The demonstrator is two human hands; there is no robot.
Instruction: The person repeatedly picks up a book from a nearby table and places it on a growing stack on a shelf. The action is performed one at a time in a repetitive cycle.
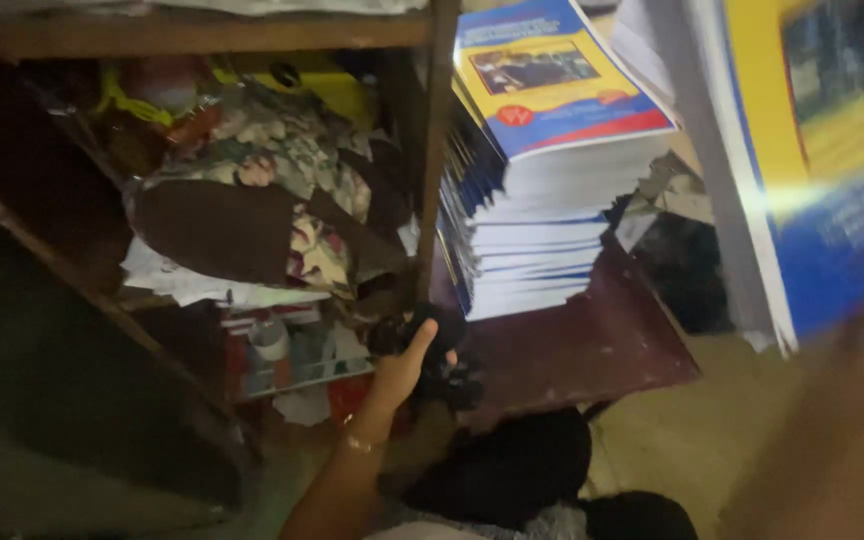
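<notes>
My left hand (pixel 402 368) reaches forward and its fingers close on a crumpled black thing (pixel 444 378) at the foot of a wooden post (pixel 435 150). My right hand (pixel 852 430) is a brown blur at the lower right. It is under a raised bundle of books with yellow and blue covers (pixel 822 150), which it holds close to the camera. A tall stack of the same books (pixel 542 200) stands on a dark red table (pixel 602 350) just right of the post.
A wooden shelf (pixel 182 35) on the left is crammed with patterned cloth (pixel 282 170), brown cut pieces, papers and small bottles (pixel 272 345). A slanted wooden brace (pixel 72 280) crosses the lower left. Dark clothing (pixel 512 470) lies below. The floor (pixel 692 440) is yellowish.
</notes>
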